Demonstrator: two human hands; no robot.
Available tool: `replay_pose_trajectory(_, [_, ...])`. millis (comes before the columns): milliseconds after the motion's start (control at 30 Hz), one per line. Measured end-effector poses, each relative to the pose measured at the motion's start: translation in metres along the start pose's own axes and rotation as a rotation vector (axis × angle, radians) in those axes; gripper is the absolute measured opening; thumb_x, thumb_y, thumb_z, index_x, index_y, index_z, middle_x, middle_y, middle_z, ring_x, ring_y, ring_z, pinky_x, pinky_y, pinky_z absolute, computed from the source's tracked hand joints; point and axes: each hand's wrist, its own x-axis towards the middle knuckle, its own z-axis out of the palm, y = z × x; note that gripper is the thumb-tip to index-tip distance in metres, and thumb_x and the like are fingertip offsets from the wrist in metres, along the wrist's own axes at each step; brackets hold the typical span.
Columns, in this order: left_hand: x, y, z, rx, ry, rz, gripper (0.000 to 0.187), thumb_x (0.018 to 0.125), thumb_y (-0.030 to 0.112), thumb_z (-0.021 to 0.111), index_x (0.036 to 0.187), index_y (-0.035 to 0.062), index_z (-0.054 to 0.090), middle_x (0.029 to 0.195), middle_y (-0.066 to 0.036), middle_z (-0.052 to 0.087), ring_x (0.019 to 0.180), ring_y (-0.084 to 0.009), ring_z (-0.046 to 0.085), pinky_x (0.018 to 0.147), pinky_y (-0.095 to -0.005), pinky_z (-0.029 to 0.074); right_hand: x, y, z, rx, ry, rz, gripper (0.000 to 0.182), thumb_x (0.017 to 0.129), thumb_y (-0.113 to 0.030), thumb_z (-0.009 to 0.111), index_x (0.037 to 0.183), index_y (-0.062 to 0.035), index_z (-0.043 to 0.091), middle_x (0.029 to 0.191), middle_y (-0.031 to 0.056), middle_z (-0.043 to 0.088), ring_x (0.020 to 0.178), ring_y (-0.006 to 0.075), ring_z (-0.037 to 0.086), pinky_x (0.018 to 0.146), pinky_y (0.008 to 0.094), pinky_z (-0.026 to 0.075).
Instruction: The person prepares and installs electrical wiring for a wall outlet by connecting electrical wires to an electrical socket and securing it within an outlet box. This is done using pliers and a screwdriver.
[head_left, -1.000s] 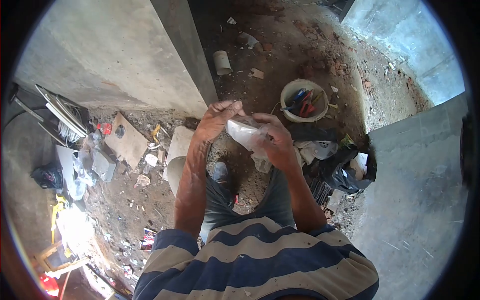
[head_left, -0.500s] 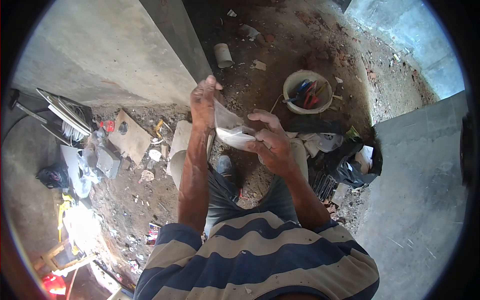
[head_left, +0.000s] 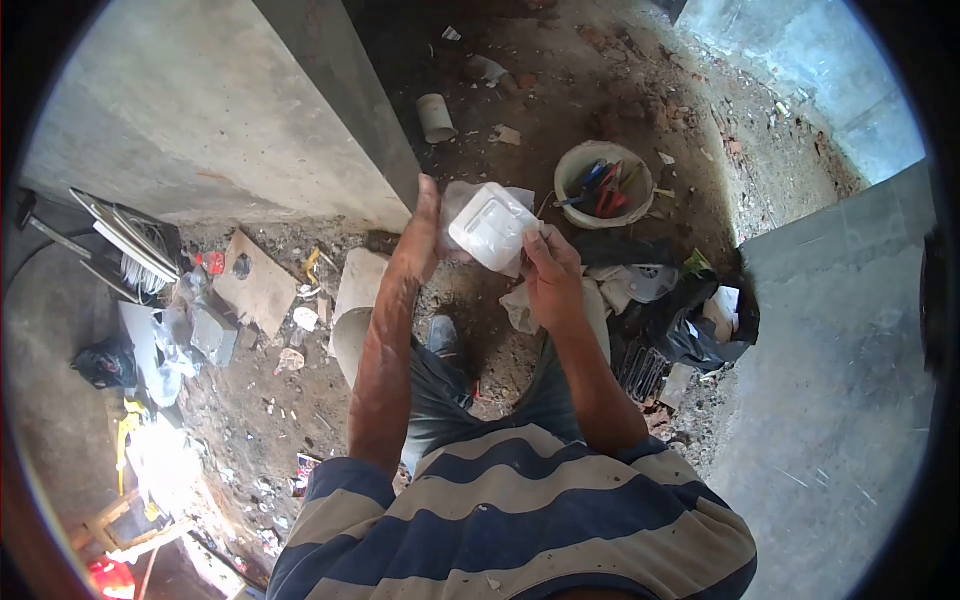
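A white square wall switch plate (head_left: 492, 228) with rounded corners and a raised rectangular middle faces up in front of me. Thin clear plastic wrapping (head_left: 456, 207) surrounds it and sticks out on the left. My right hand (head_left: 553, 272) pinches its lower right corner, thumb on top. Along the wrapping's left side, my left hand (head_left: 424, 228) is seen edge-on with its fingers stretched out, touching or very near the film. Some of its fingers may be hidden behind the wrapping.
A pale bucket (head_left: 648, 203) holding several hand tools stands ahead to the right. A concrete pillar (head_left: 345, 110) rises close by my left hand. A black plastic bag (head_left: 690, 335) lies at right, a cable coil (head_left: 145, 255) at left, and a short pipe piece (head_left: 436, 118) ahead.
The wrapped plate has turned from edge-on to face up and sits slightly higher. My left hand has changed from bent fingers at the film to a straighter pose; my right hand now pinches a corner.
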Motion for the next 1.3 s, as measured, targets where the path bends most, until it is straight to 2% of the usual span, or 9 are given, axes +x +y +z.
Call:
replay_pose_trajectory(133, [0.017,-0.018,-0.017,0.526,0.024,0.101,0.060,0.097,0.057,0.045,0.102,0.0021,0.069,0.079,-0.003,0.067,0.073,-0.0126,0.059,0.067,-0.0310,0.050,0.003,0.007,0.002,0.136,0.020,-0.041,0.032,0.097,-0.025,0.057,0.114,0.0012,0.059,0.105,0.0061,0.064,0.094,0.0136,0.061,0.083,0.0298,0.048])
replay_pose_trajectory(200, [0.026,-0.027,-0.016,0.713,0.144,0.391,0.056,0.097,0.051,0.050,0.090,0.0005,0.072,0.069,0.000,0.065,0.065,-0.0097,0.055,0.064,-0.0306,0.047,0.002,0.004,0.004,0.129,0.043,-0.064,0.032,0.097,-0.025,0.057,0.116,0.0021,0.059,0.109,0.0068,0.064,0.097,0.0139,0.061,0.086,0.0312,0.049])
replay_pose_trajectory(533, [0.019,-0.001,-0.023,0.716,-0.121,0.227,0.043,0.098,0.040,0.055,0.091,0.0003,0.071,0.067,0.001,0.063,0.064,-0.0080,0.052,0.062,-0.0291,0.045,0.001,-0.002,0.000,0.280,-0.043,-0.020,0.025,0.097,-0.020,0.057,0.107,0.0026,0.059,0.117,0.0101,0.061,0.099,0.0160,0.060,0.087,0.0343,0.049])
replay_pose_trajectory(633, [0.017,-0.002,-0.021,0.877,0.072,0.390,0.040,0.096,0.038,0.057,0.108,0.0006,0.065,0.085,-0.006,0.065,0.077,-0.0104,0.056,0.060,-0.0302,0.046,0.006,-0.015,-0.005,-0.144,0.027,-0.157,0.021,0.096,-0.018,0.058,0.100,0.0027,0.060,0.119,0.0123,0.060,0.098,0.0190,0.061,0.082,0.0356,0.049])
replay_pose_trajectory(700, [0.023,-0.010,-0.020,0.963,0.277,0.800,0.050,0.094,0.039,0.060,0.127,0.0018,0.053,0.110,-0.013,0.059,0.097,-0.0162,0.056,0.064,-0.0300,0.050,0.011,-0.022,-0.008,-0.495,0.074,-0.301,0.020,0.095,-0.017,0.058,0.096,0.0027,0.060,0.119,0.0140,0.059,0.098,0.0221,0.061,0.081,0.0366,0.049])
replay_pose_trajectory(767, [-0.002,-0.005,0.010,0.709,0.042,0.620,0.049,0.095,0.037,0.059,0.129,0.0021,0.049,0.117,-0.013,0.055,0.103,-0.0179,0.054,0.072,-0.0310,0.051,0.013,-0.031,-0.004,-0.997,-0.004,-0.735,0.016,0.091,-0.013,0.061,0.090,0.0029,0.059,0.117,0.0172,0.058,0.097,0.0293,0.061,0.078,0.0375,0.049])
replay_pose_trajectory(967, [-0.003,-0.019,0.019,0.527,-0.239,0.362,0.046,0.092,0.027,0.066,0.129,0.0047,0.050,0.108,-0.005,0.058,0.096,-0.0122,0.056,0.080,-0.0294,0.052,0.008,-0.017,-0.003,-1.077,-0.030,-0.821,0.016,0.085,-0.010,0.067,0.093,0.0008,0.059,0.120,0.0181,0.054,0.097,0.0333,0.061,0.079,0.0383,0.052])
replay_pose_trajectory(1067, [-0.001,-0.023,0.015,0.464,-0.247,0.408,0.041,0.092,0.023,0.065,0.126,0.0040,0.052,0.108,-0.005,0.058,0.094,-0.0110,0.056,0.078,-0.0286,0.052,0.005,-0.005,-0.002,-0.711,0.075,-0.606,0.021,0.083,-0.012,0.070,0.097,0.0002,0.058,0.118,0.0168,0.055,0.098,0.0308,0.062,0.077,0.0374,0.053])
replay_pose_trajectory(1300, [0.007,-0.035,0.014,0.665,-0.089,0.518,0.024,0.094,0.016,0.059,0.113,0.0021,0.064,0.101,-0.004,0.064,0.092,-0.0121,0.059,0.081,-0.0285,0.052,0.008,-0.007,-0.003,-0.769,0.063,-0.555,0.024,0.081,-0.013,0.071,0.097,0.0006,0.058,0.108,0.0156,0.059,0.094,0.0291,0.064,0.072,0.0363,0.054])
